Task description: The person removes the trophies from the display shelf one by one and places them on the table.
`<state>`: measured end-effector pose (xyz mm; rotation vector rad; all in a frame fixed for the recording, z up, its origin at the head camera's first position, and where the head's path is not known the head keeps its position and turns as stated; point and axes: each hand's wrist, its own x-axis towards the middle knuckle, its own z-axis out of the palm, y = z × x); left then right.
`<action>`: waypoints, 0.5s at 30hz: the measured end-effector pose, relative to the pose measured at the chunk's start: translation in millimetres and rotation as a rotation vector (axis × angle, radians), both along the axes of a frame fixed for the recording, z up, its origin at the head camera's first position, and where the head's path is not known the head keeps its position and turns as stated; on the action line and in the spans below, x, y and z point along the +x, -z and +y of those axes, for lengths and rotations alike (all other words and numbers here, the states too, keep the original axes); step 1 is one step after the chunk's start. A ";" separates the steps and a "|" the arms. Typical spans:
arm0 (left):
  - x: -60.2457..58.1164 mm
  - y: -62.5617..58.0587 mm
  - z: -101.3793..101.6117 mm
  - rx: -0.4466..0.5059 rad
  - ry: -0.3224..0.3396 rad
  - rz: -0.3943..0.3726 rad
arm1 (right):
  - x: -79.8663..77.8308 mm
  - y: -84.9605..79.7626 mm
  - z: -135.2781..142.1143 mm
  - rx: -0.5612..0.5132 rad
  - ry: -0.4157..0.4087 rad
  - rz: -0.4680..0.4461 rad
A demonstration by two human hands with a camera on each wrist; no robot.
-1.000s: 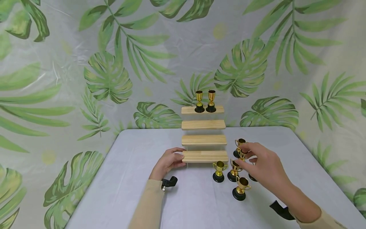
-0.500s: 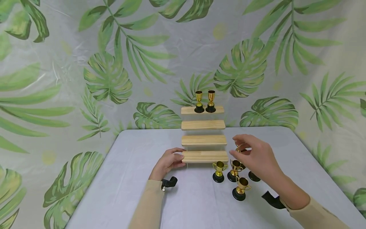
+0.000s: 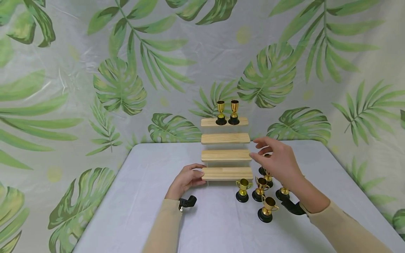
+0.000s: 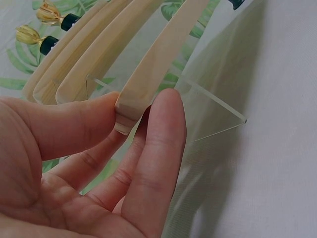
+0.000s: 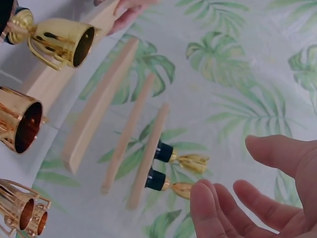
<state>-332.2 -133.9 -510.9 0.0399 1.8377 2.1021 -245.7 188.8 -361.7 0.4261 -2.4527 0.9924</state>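
A stepped stand of pale wooden boards has its lowest board (image 3: pixel 227 173) nearest the person. My left hand (image 3: pixel 186 178) pinches that board's left end; in the left wrist view the thumb presses one face and the fingers (image 4: pixel 161 134) lie behind the other. My right hand (image 3: pixel 280 158) hovers right of the stand, thumb and fingers spread apart. Nothing sits between them in the right wrist view. Two small gold trophies on black bases, one left (image 3: pixel 220 114) and one right (image 3: pixel 234 114), stand on the top board. Under the right hand, a trophy (image 3: pixel 268 178) is partly covered.
Several more gold trophies stand on the white table, including a front one (image 3: pixel 267 209), one by the lowest board (image 3: pixel 243 189) and one under the right wrist (image 3: pixel 282 193). A leaf-patterned curtain (image 3: pixel 177 70) hangs behind the table (image 3: pixel 152 165).
My right hand has moved left and away from the person, from above the table trophies towards the stand's right side. The left hand keeps its grip on the board.
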 end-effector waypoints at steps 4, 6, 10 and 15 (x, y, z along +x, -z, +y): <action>0.8 -0.1 -1.0 0.004 0.004 0.001 | -10.8 -2.2 -1.4 0.002 0.001 0.008; 1.0 -0.5 -1.1 0.004 0.006 -0.001 | -16.2 -2.8 -2.0 0.000 0.005 0.015; 0.9 -0.5 -0.9 0.003 0.013 -0.006 | -22.5 -6.4 -4.0 -0.013 0.004 0.019; -0.4 -0.1 -0.6 0.001 0.012 -0.005 | -29.6 -14.5 -7.3 -0.026 0.004 0.022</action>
